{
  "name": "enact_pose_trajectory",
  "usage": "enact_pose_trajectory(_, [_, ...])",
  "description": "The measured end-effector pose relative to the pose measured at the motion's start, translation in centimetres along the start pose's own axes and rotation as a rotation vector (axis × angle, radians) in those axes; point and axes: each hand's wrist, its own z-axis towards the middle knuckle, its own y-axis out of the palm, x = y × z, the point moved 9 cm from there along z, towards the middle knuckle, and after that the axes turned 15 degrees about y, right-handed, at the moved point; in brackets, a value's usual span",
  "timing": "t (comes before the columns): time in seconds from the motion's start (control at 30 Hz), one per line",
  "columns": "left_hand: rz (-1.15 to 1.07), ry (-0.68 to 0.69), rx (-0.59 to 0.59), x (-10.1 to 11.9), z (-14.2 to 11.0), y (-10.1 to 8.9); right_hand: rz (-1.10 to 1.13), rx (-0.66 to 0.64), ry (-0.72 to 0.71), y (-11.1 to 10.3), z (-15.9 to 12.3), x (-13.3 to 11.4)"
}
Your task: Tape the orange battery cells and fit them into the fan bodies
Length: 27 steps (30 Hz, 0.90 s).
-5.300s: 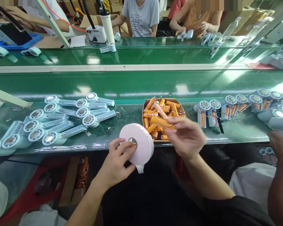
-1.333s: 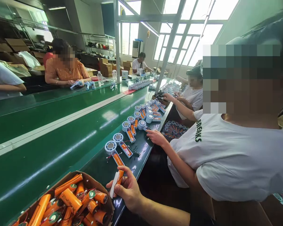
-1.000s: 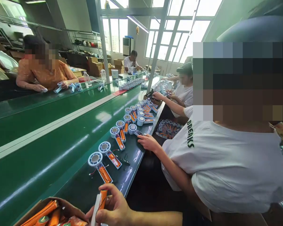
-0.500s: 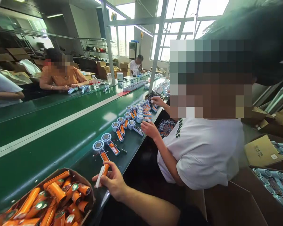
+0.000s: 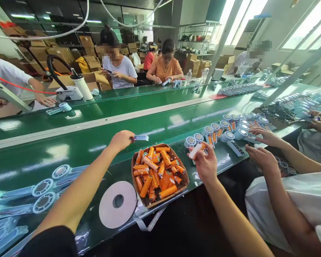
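My left hand [image 5: 122,140] is closed, reaching over the green bench beyond the cardboard tray. A narrow pale blue plastic piece [image 5: 141,138] sticks out from its fingers; the rest is hidden by the hand. My right hand [image 5: 207,165] pinches an orange battery [image 5: 202,146] with a white strip [image 5: 195,151] along it, just right of the tray. Orange wrapped batteries [image 5: 168,191] fill the cardboard tray [image 5: 187,175] between my arms. Behind my right hand stand pale blue handheld fans [image 5: 189,142], some with orange batteries in their handles.
A roll of white tape [image 5: 109,207] lies left of the tray, its loose end [image 5: 152,222] hanging over the bench edge. More fans [image 5: 42,187] lie under my left forearm. At right, a co-worker's hands [image 5: 264,159] work close by. Other people sit across the bench.
The view has swung left, bringing my left hand, the tape roll and the left-hand fans into sight. My right hand still holds the battery with its white strip.
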Motion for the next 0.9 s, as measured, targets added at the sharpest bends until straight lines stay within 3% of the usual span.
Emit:
enact_pose_trajectory(0.07, [-0.037, 0.095, -0.073, 0.3, 3.5, 2.3, -0.153, -0.066, -0.044, 3.6, 2.4, -1.5])
enact_pose_trajectory(0.13, [-0.085, 0.161, -0.138, 0.3, 5.2, 4.1, -0.282, -0.193, -0.051, 8.4, 5.2, -1.6])
enact_pose_trajectory(0.27, [-0.149, 0.184, -0.168, -0.5, 5.8, 5.3, -0.539, -0.47, 0.007, 17.8, 9.9, 1.9])
enact_pose_trajectory(0.37, [-0.144, 0.146, -0.13, -0.8, 6.1, 5.5, -0.874, -0.586, 0.0, 22.0, 11.5, 5.0])
enact_pose_trajectory(0.47, [-0.131, 0.117, -0.098, -0.6, 6.7, 5.7, -1.174, -0.666, -0.096, 23.5, 11.6, 6.8])
enact_pose_trajectory(0.7, [-0.13, 0.085, -0.086, 0.2, 7.1, 5.8, -1.611, -0.792, -0.337, 23.3, 9.6, 7.9])
enact_pose_trajectory(0.9, [-0.164, 0.093, -0.094, 0.9, 7.8, 5.9, -2.035, -0.868, -0.375, 24.4, 8.2, 8.8])
